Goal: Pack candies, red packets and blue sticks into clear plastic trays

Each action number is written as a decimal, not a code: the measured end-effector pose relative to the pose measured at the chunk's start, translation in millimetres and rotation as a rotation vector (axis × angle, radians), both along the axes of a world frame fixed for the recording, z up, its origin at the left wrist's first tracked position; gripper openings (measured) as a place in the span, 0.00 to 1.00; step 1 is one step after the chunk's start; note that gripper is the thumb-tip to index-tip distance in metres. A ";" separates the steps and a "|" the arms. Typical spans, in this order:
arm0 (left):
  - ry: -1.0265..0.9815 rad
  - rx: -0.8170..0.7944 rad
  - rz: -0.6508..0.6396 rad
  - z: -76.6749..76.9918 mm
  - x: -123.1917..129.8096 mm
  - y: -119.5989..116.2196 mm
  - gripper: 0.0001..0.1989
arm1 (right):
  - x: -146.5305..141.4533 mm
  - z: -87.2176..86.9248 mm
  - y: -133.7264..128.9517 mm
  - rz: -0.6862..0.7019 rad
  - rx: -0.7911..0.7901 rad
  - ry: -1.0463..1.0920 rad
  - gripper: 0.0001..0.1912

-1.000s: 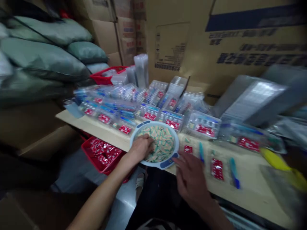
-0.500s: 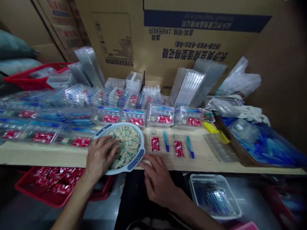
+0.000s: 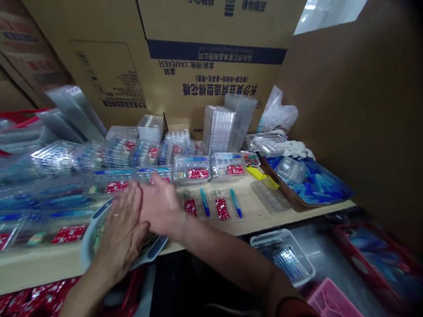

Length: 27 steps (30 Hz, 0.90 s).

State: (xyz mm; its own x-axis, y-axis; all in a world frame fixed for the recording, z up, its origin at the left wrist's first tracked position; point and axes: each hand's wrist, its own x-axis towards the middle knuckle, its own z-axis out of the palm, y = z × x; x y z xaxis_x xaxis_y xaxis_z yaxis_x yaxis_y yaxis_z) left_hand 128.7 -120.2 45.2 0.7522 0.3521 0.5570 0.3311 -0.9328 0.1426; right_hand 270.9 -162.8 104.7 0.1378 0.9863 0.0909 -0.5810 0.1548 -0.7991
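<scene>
My left hand [image 3: 120, 231] is over the pale blue bowl [image 3: 86, 242], its fingers stretched out, covering most of the small pieces inside. My right hand [image 3: 160, 204] presses palm-first against it, fingers apart and blurred; I see nothing held in either hand. Right of the bowl lie two clear trays, each with a red packet [image 3: 222, 208] and a blue pen-shaped item [image 3: 235, 203]. Behind them stand filled clear packs [image 3: 228, 166] with red packets inside.
Stacked clear trays [image 3: 218, 130] stand before a large cardboard box [image 3: 109, 26]. At right, a brown box [image 3: 297, 204] holds blue items. Below the table are a white basket [image 3: 309, 266], a pink basket [image 3: 333, 301] and red crates [image 3: 360, 264].
My right hand has left the bowl's right rim and moved up and left against my left hand. The left hand has lifted from the pieces, fingers straightened. The camera view has shifted right.
</scene>
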 end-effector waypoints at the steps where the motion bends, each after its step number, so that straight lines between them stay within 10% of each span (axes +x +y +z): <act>1: 0.033 0.003 0.091 -3.8 -7.6 5.9 0.31 | 13.3 7.0 -8.0 -0.021 0.005 -0.027 0.36; 5: 0.013 -0.019 0.354 -2.8 -42.5 6.3 0.21 | 67.6 -6.4 -72.6 -0.430 -0.026 -0.601 0.27; 11: -0.007 -0.189 -0.209 -5.4 -7.4 -96.6 0.24 | 83.3 -116.2 -156.8 -0.666 -0.814 -1.762 0.29; 14: 0.278 -0.256 -0.210 -36.3 40.4 -130.5 0.22 | 80.2 -145.5 -177.7 -0.598 -1.031 -1.887 0.30; 19: 0.465 -0.352 0.012 -89.0 71.0 -122.3 0.37 | 96.5 -149.8 -189.7 -0.533 -1.001 -1.860 0.38; 27: 0.346 -0.534 -0.017 -95.0 44.1 -146.6 0.36 | 91.9 -151.0 -179.2 -0.499 -0.997 -1.976 0.37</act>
